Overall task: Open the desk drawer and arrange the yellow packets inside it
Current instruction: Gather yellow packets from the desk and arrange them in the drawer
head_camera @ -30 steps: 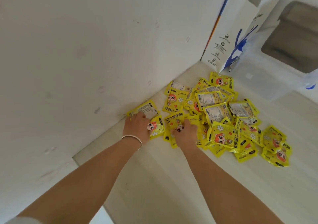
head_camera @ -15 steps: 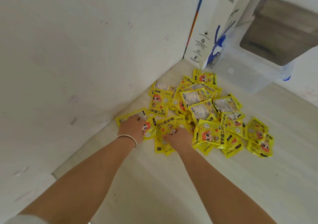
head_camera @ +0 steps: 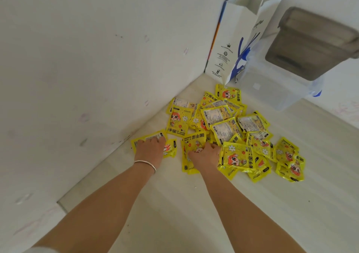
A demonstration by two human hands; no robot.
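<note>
Reaching forward, we have both hands down on the near edge of a loose heap of yellow packets (head_camera: 229, 134) spread over a pale surface, whether desk or floor we cannot tell. Our left hand (head_camera: 151, 149) lies palm down, fingers spread flat, on a packet (head_camera: 147, 139) set apart at the left edge of the heap, close to the white wall (head_camera: 87, 68); a thin silver bracelet (head_camera: 146, 164) circles that wrist. Our right hand (head_camera: 204, 155) rests on another packet (head_camera: 193, 145) just beside it, fingers curled over its lower part; whether it actually grips the packet or only presses on it we cannot tell. The rest of the packets overlap one another, some face up with a cartoon figure, some showing the printed back. Beyond the heap, in the corner, a white paper bag (head_camera: 239, 38) with blue markings stands upright, and a clear plastic box (head_camera: 272, 91) with a grey lid (head_camera: 314, 44) sits right beside it. No drawer shows.
</note>
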